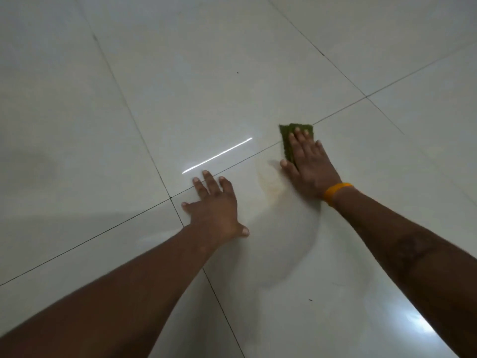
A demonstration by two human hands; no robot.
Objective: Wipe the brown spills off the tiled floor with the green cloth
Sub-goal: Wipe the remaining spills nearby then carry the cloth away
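The right hand (308,164) is laid flat and open on the green cloth (289,140), fingers spread, palm pressing it onto the tiled floor (206,73) across a grout line. A yellow band (335,192) is worn on that wrist, and the forearm is stretched forward. The left hand (215,206) is also spread open, nothing held, its palm planted on the floor as a prop. A faint brown smear (269,182) is seen between the hands, just beside the cloth.
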